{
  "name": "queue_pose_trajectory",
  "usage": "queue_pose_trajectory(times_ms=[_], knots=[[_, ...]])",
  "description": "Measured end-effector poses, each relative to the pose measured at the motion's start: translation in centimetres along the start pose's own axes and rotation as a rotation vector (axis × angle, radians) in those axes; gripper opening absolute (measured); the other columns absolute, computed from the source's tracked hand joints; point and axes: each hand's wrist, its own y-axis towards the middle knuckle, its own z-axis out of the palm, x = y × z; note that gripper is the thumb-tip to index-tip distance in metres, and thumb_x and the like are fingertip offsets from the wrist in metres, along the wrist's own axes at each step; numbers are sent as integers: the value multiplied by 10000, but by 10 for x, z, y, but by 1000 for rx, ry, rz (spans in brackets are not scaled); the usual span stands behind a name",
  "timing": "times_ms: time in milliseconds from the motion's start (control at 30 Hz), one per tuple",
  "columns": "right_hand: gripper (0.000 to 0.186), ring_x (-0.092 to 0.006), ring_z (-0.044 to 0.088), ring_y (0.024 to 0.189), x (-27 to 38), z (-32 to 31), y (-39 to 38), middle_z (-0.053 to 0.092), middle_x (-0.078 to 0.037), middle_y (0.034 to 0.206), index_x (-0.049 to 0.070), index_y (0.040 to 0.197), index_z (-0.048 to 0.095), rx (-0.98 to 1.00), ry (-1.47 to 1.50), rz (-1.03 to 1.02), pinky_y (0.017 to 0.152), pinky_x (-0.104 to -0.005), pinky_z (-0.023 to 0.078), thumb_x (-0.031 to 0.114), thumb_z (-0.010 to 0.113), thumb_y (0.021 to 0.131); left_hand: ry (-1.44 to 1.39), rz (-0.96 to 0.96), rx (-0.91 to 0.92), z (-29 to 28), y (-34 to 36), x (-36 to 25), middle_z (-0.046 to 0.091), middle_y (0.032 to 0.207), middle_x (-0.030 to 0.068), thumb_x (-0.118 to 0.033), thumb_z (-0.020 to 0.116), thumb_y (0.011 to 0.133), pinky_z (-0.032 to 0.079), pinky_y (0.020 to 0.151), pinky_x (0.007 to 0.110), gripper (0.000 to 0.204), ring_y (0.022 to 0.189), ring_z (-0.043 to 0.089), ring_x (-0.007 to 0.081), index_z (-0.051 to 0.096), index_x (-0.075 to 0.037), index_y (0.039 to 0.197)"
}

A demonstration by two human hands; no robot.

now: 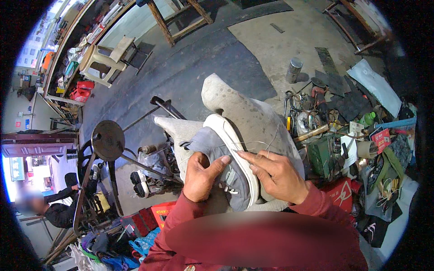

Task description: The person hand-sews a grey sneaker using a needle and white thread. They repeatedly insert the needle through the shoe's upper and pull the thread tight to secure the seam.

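Held a grey shoe (235, 178), white-soled and tilted, against spotted pale cloth (269, 119), gripping its upper (207, 139) in the curled left hand (201, 180). Touched the sole (226, 131) with the half-bent right hand (278, 174), but couldn't tell whether pinching the looping thread (251, 143). Saw a metal stand (107, 140), dark floor mat (194, 77) and cream stool (90, 56) beyond.

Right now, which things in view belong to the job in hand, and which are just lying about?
In the job:
- grey fabric shoe with white sole, held by the left hand
- thin pale thread, beside the right hand

Apparently just lying about:
- beige plastic stool
- silver metal cylinder
- flat white sheet
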Motion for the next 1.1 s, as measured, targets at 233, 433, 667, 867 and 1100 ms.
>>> queue_pose_trajectory(times_ms=[233,433,667,867,1100], knots=[[477,-374,619,790,13,0,7,632,-209,932,45,1386,612,29,-61,58,722,-418,510,-22,575,915,-280,28,67,-2,7,6,705,1090,77,-56,713,913,529,831,295,362,941,661,138,610,54,1242],[448,-440,636,806,23,-16,21,646,-234,932,29,1333,633,200,-258,124,712,-493,524,-1,573,890,-300,5,151,-6,16,9,680,1209,98,-47,702,924,491,970,330,420,1096,633,178,573,54,1311],[293,-350,715,828,25,-53,88,714,-237,893,25,1166,738,559,-114,330,767,-453,540,119,596,928,-152,118,241,-16,32,15,677,1226,93,-75,754,898,477,1011,359,467,1124,618,199,584,24,1322],[279,-140,662,688,15,-54,123,744,-102,816,57,1184,746,783,-103,487,686,-339,552,213,649,974,-61,202,311,-28,45,27,681,1220,106,-176,762,922,431,1062,388,396,1166,594,234,645,17,1248],[251,-179,761,813,17,-45,121,774,-170,923,52,1136,771,650,-163,246,733,-300,577,25,740,889,-93,266,345,-30,61,45,586,1347,172,-209,780,900,390,1112,425,551,1266,530,302,554,34,1340]])
